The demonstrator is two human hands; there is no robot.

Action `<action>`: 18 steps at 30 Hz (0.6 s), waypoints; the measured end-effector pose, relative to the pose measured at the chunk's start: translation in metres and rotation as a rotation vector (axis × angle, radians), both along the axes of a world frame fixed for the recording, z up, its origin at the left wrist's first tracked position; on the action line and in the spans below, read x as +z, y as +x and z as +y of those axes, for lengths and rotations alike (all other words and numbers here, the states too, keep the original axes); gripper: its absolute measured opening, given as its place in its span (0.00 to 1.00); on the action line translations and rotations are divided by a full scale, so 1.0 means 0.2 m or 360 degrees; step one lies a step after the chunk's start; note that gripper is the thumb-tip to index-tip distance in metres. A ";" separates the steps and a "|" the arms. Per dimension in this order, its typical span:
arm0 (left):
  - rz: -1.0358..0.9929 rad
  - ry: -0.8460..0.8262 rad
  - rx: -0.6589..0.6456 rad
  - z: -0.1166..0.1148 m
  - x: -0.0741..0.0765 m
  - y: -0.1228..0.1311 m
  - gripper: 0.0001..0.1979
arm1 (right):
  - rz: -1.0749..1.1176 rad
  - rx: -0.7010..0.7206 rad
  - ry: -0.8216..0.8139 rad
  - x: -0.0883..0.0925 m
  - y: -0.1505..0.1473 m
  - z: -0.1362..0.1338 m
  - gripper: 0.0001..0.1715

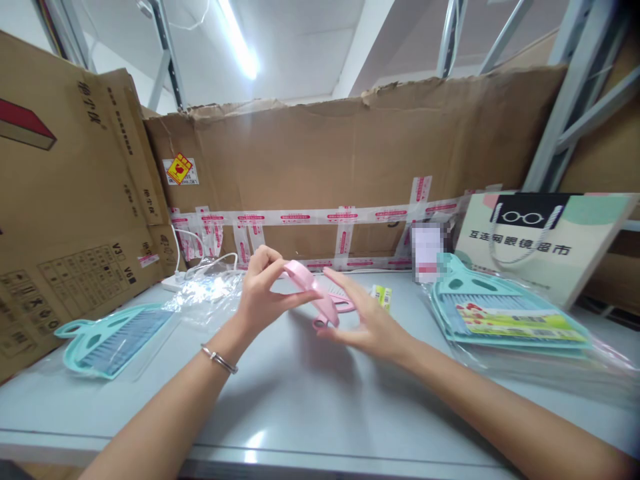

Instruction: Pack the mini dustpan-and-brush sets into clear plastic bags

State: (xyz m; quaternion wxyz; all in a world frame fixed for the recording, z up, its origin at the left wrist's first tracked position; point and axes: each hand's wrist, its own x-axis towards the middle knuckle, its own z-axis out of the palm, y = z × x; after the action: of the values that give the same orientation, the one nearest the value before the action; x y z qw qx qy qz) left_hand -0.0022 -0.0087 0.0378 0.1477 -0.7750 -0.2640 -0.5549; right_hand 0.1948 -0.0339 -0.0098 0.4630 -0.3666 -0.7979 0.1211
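A curved, glossy pink plastic piece (327, 308) with a round end is held up above the table's middle. My left hand (263, 287) is closed on its upper left part, thumb and fingers pinching it. On the right side my right hand (373, 320) has its fingers and thumb spread around the lower end. The thumb is close to the round end, and I cannot tell whether it touches. Behind them lies a flat pink slotted piece (345, 303), partly hidden by my right hand. The exact kind of the pink piece does not show.
Bagged turquoise dustpan-and-brush sets lie at right (510, 313), with another set (115, 340) at left. Crumpled clear plastic (210, 293) and a white power strip (173, 283) sit behind. Cardboard boxes (300, 153) wall the back. A paper bag (590, 247) stands right.
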 end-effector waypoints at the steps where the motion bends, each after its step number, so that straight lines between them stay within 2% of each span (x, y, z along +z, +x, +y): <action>1: -0.0070 -0.0005 0.0009 -0.02 -0.01 0.02 0.20 | -0.0031 0.0067 -0.0050 0.02 -0.04 -0.02 0.37; 4: -0.0137 -0.0140 -0.0011 -0.05 0.00 0.04 0.20 | 0.0038 0.0144 -0.0256 0.06 -0.11 -0.02 0.19; 6: -0.0033 -0.0400 -0.0080 -0.03 0.02 0.03 0.17 | 0.0202 0.0104 -0.0381 0.08 -0.10 0.03 0.15; 10: 0.0163 -0.1016 -0.0259 0.04 -0.01 0.00 0.13 | 0.0479 0.0078 -0.0598 0.06 -0.03 0.15 0.14; 13: 0.0176 -0.1301 -0.0332 0.10 -0.07 0.01 0.09 | 0.0474 0.0108 -0.0675 0.02 0.01 0.17 0.15; 16: 0.0037 -0.1424 -0.0308 0.14 -0.10 0.01 0.09 | 0.0587 0.0170 -0.0734 0.01 0.03 0.15 0.21; 18: -0.0235 -0.1366 -0.0246 0.16 -0.10 -0.01 0.09 | 0.0723 0.0186 -0.0717 0.01 0.06 0.16 0.25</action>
State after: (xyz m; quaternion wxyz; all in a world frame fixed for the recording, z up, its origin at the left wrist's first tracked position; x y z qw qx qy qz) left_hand -0.0035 0.0231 0.0180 -0.2488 -0.7418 -0.4216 -0.4583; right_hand 0.2068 -0.0013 -0.0068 0.5286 -0.3772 -0.6470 0.3997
